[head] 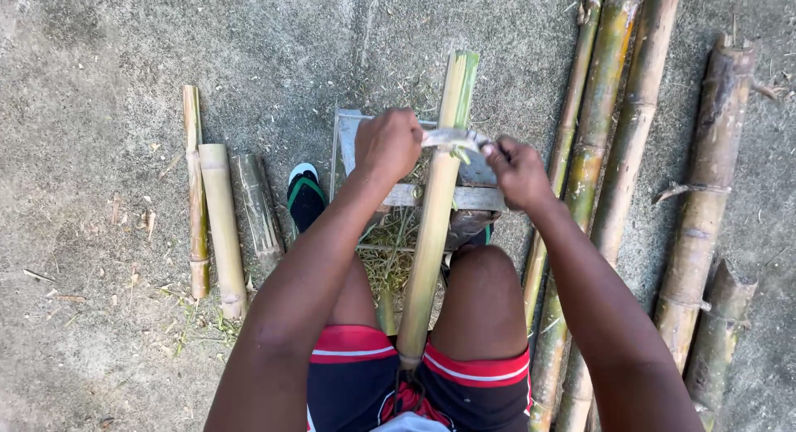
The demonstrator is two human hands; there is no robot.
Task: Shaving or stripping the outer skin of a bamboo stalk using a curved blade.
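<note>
I see both hands closed on a metal blade (452, 138), left hand (387, 144) and right hand (516, 172) gripping its ends. Blade lies across the bamboo pole (431, 233) between them.

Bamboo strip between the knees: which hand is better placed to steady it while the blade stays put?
Left, probably. The left hand sits right beside the bamboo strip; the right hand pinches the blade tip farther off.
</note>
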